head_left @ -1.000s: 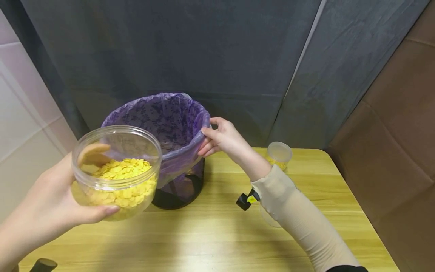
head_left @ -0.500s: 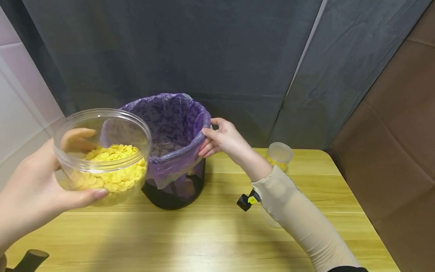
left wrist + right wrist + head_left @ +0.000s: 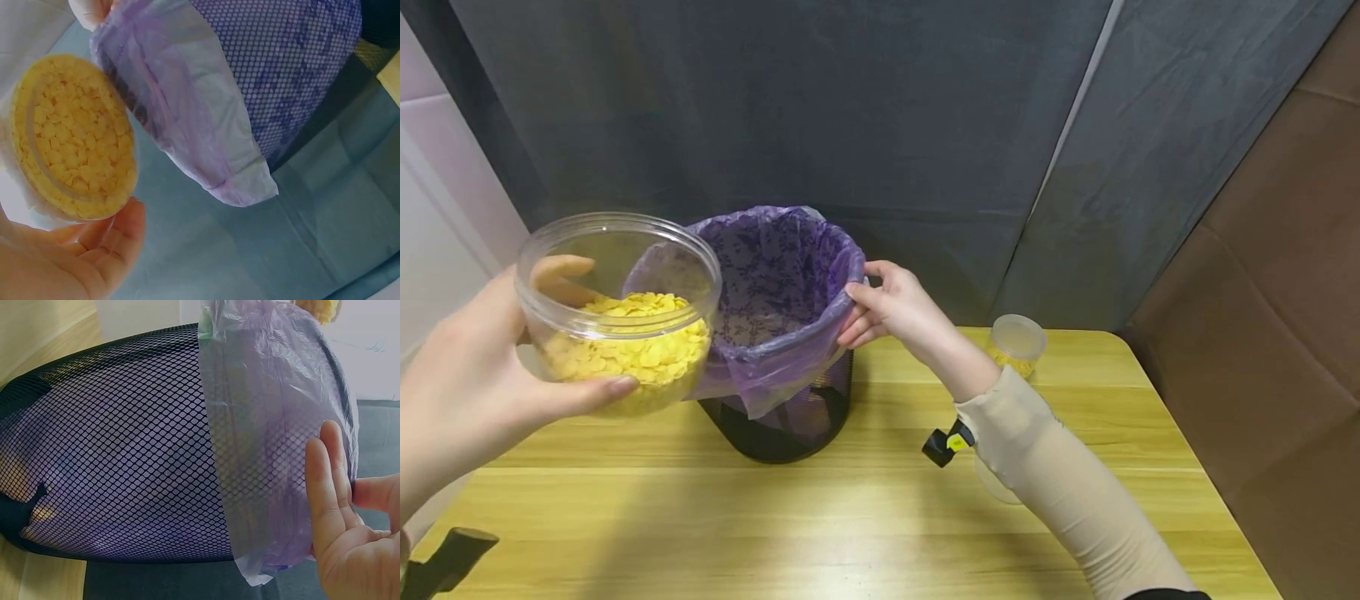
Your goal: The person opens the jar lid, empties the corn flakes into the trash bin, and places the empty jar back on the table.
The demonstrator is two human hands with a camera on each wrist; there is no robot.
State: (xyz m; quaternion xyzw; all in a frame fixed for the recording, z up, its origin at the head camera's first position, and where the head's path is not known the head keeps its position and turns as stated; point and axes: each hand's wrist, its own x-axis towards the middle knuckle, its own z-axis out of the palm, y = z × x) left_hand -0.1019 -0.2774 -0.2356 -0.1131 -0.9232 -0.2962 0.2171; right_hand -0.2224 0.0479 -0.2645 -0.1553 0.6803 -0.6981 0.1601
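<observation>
In the head view my left hand (image 3: 482, 367) grips a clear round plastic jar (image 3: 617, 321) from its left side, thumb in front and fingers behind. Yellow flakes (image 3: 643, 346) fill its lower part, and no lid covers the mouth. The jar is raised, overlapping the left rim of a black mesh wastebasket (image 3: 808, 425). A purple patterned bin liner (image 3: 775, 250) lines the basket and folds over its rim. On the right rim, my right hand (image 3: 898, 308) pinches the edge, thumb on top. The right wrist view shows its fingers (image 3: 325, 494) lying along the folded liner outside.
A smaller clear container (image 3: 1017, 342) with yellow flakes stands at the back right of the wooden table (image 3: 850, 533). A clear round disc (image 3: 996, 483) lies partly under the right sleeve (image 3: 1067, 475). A dark grey curtain (image 3: 812, 100) hangs behind the basket.
My left hand has carried the jar up and to the left, showing more of the basket's left side. The right hand stays at the rim.
</observation>
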